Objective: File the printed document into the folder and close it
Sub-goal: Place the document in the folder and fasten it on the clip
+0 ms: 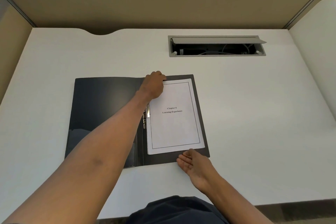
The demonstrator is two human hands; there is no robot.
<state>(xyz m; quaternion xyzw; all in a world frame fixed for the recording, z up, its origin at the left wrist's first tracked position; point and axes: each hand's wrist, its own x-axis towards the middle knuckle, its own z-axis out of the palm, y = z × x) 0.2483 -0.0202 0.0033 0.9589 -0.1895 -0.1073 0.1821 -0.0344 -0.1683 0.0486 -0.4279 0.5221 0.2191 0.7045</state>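
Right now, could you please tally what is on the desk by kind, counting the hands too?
Folder, black, lying open: 1
Printed document, white: 1
Metal clip at the spine: 1
Cable box, lid open: 1
Hands: 2, left hand, right hand
Total: 6

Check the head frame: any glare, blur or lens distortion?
Head view: soft glare patch on the open black plastic folder's left cover; wide-angle bowing along the white desk edges; white printed document title legible, slightly soft; faint shadows beneath both hands.
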